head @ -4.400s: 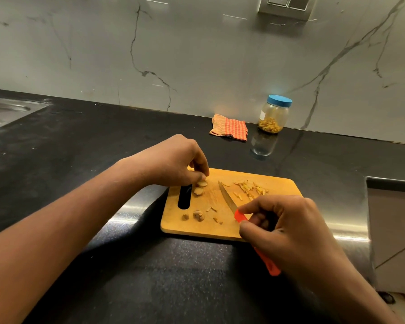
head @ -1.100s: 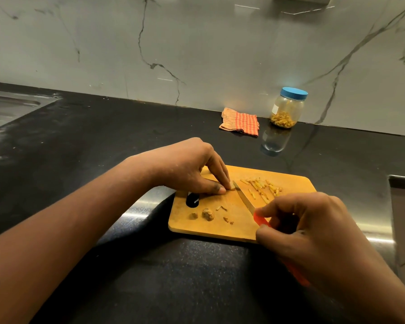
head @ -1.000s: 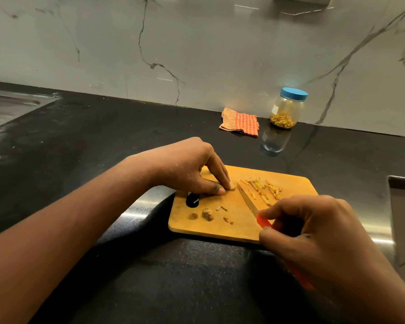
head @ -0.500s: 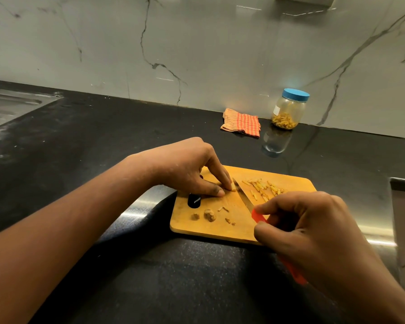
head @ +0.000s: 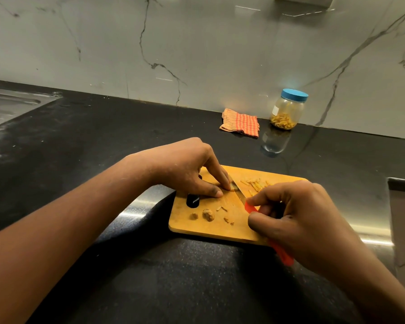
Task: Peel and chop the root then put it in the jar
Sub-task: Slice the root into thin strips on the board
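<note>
A wooden cutting board (head: 197, 226) lies on the black counter. My left hand (head: 187, 170) presses a small piece of root (head: 233, 186) against the board with its fingertips; the piece is mostly hidden. My right hand (head: 297, 220) grips a knife with an orange handle (head: 282, 253), and the blade (head: 240, 195) touches the board right beside the left fingertips. A pile of cut strips (head: 255, 184) lies past the blade. Peel bits and a knobby scrap (head: 208, 215) lie near the board's front. The jar (head: 288, 109), blue lid on, holds yellow pieces and stands by the wall.
A folded orange checked cloth (head: 240, 123) lies left of the jar. A steel sink (head: 7, 106) sits at the far left. The counter drops off at a step on the right (head: 402, 183). A marble wall backs the counter.
The knife has kept cutting next to my left fingertips, its blade edging left toward them. My right hand has shifted slightly forward over the strips. The view has drifted a little.
</note>
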